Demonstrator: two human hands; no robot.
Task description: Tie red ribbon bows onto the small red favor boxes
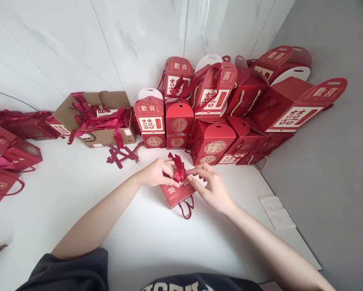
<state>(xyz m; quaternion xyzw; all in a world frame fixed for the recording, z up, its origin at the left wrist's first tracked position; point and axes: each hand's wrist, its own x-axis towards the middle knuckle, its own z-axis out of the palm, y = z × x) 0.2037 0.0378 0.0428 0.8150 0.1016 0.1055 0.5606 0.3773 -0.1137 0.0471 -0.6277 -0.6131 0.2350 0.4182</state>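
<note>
A small red gift box (175,194) with gold double-happiness print lies on the white table, its twisted red cord handle (185,209) trailing toward me. On top of it sits a dark red satin ribbon (179,170), gathered into a loose bow. My left hand (158,173) pinches the ribbon from the left. From the right, my right hand (212,189) holds the ribbon's other side between thumb and fingertips. The lower part of the box is partly hidden by my hands.
Many red gift boxes (211,139) stand stacked at the back against the marble wall. A cardboard carton (111,137) holds red ribbons, with loose ribbons (122,155) in front of it. Red bags (8,153) lie at the left. A white paper sheet (276,212) lies at the right edge.
</note>
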